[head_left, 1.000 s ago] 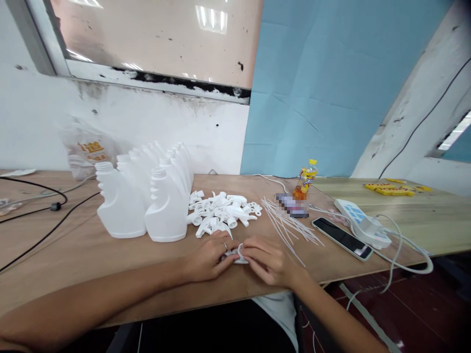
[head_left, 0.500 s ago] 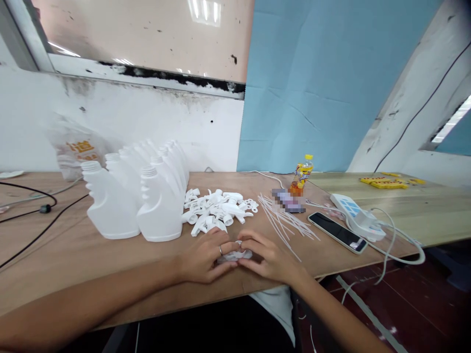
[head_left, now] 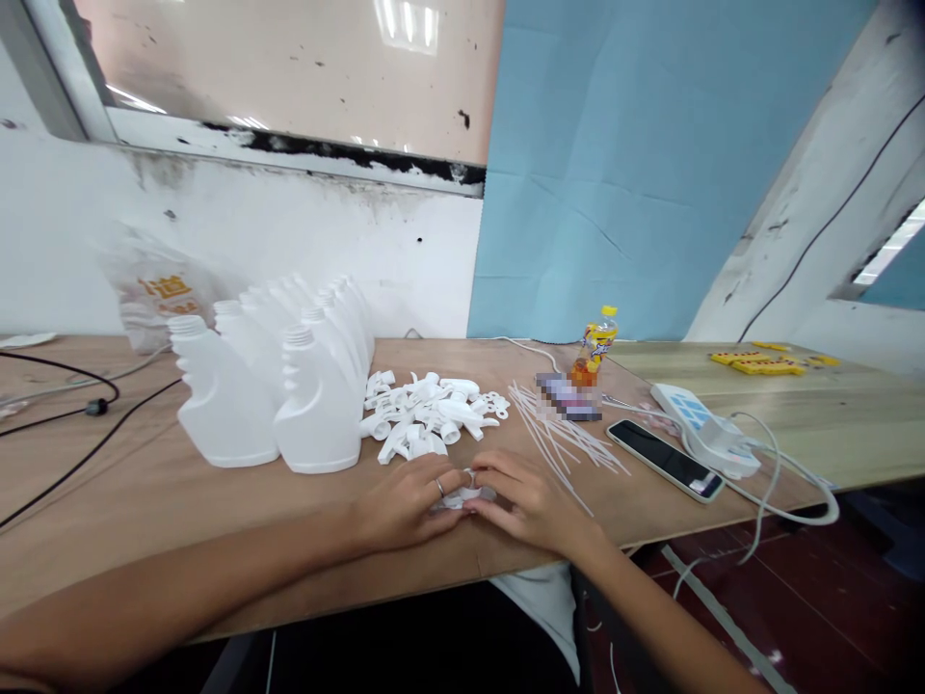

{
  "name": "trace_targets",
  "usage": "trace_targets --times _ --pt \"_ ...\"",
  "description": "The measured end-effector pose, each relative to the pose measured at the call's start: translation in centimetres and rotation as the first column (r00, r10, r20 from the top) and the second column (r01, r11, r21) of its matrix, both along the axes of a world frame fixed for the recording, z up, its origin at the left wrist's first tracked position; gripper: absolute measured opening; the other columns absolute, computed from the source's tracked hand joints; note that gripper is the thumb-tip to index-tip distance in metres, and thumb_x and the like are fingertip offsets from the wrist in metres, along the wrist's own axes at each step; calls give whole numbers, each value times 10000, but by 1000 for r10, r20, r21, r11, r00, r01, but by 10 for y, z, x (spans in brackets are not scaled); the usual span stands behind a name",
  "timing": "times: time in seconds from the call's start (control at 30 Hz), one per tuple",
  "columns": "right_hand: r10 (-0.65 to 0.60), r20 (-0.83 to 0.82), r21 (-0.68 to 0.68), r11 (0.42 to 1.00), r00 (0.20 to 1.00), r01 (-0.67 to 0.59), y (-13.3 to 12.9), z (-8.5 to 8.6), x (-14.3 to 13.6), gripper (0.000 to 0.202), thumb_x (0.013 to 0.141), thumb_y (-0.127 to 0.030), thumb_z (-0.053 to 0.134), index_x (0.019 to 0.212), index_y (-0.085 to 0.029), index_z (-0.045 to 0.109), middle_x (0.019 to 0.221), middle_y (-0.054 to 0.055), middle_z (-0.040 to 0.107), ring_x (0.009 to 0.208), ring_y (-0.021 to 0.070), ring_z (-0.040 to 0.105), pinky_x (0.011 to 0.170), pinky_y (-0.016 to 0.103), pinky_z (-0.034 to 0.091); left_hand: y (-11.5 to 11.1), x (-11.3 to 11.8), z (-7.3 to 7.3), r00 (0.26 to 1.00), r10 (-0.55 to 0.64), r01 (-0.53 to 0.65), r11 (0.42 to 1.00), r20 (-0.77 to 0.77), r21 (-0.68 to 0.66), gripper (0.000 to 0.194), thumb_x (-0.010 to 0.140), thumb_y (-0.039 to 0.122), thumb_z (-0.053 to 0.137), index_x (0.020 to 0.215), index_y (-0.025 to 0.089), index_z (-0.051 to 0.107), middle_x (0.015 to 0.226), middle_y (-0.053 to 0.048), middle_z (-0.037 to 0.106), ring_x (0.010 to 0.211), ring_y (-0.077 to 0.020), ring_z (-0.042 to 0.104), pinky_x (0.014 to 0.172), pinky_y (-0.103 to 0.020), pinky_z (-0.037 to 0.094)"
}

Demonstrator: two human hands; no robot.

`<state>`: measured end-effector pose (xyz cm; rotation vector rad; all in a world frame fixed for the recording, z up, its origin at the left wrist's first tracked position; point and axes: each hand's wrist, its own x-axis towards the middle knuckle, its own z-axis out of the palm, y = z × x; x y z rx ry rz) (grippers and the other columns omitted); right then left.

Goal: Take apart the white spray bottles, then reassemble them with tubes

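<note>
Two hands, head view: left hand (head_left: pixel 415 496) and right hand (head_left: pixel 531 501) meet near the front edge of the worktop (head_left: pixel 130 501), fingertips together around one small white piece (head_left: pixel 457 499)
Left fingers: narrow, bent around the left side of the small white piece, with a finger ring (head_left: pixel 440 488) showing
Right fingers: narrow, closed on its right side, the thumb lying across its front
Small white piece: between the two hands, mostly covered, so its exact shape is hidden; resting or lifted, I cannot tell
Since one second ago: a round white rim stood clear beside the right fingertips then; now those fingers arch over the piece and hide most of the rim
Since half a second ago: the right thumb has come up from in front of the piece to overlap it
Unmoved: the heap of white spray heads (head_left: pixel 426 414) and the white thin tubes (head_left: pixel 564 439) lie as before
White bottles (head_left: pixel 318 414): upright in rows, necks uncapped, walls too opaque to show any contents
Drink bottle (head_left: pixel 598 342): upright, yellow cap on, amber liquid in its lower part
Plastic bag (head_left: pixel 155 289): behind the white bottles, orange print on it, contents unclear
</note>
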<state>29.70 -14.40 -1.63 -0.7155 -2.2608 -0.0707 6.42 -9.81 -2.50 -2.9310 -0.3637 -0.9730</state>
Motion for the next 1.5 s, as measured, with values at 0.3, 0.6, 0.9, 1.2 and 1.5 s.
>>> trace_targets --times 0.3,0.6,0.9,1.2,1.5 --pt "-346 -116 -88 937 931 337 12 17 42 297 1014 -331 507 1259 -212 625 1199 122 704 1102 251 677 1017 426 507 -1 -2 -1 998 39 -38 999 -47 26 195 991 298 554 1143 192 492 956 -59 634 861 -213 584 761 -322 466" --pt "-868 469 -345 -11 162 939 19 7 157 827 975 -613 367 1616 -121 188 1631 285 252 1422 502 393 1100 799 126 -2 -1 -1 998 36 -38 999 -56 -37 214 973 277 569 1153 200 482 979 -57 623 879 -210 567 789 -316 449" --pt "-909 370 -176 134 192 975 15 25 120 705 1004 -518 403 1543 -72 320 1487 285 491 1336 460 508 1084 685 301 -4 -3 -1 995 61 -68 994 -73 -88 219 980 311 563 1152 195 492 1039 -79 635 952 -232 585 837 -346 470" --pt "-716 548 -229 370 433 901 25 13 74 277 959 -368 575 866 -148 716 952 158 758 913 298 713 720 324 412 -3 -2 -3 997 70 -75 990 -45 -119 344 950 284 610 1267 201 506 1093 -88 652 991 -236 603 867 -354 499" --pt "-729 558 -212 337 397 917 36 1 87 260 971 -264 508 923 -128 724 1016 187 744 980 291 705 810 328 443 -3 -2 -3 996 73 -79 987 -50 -136 341 942 282 614 1254 198 508 1104 -96 645 994 -242 607 860 -363 502"
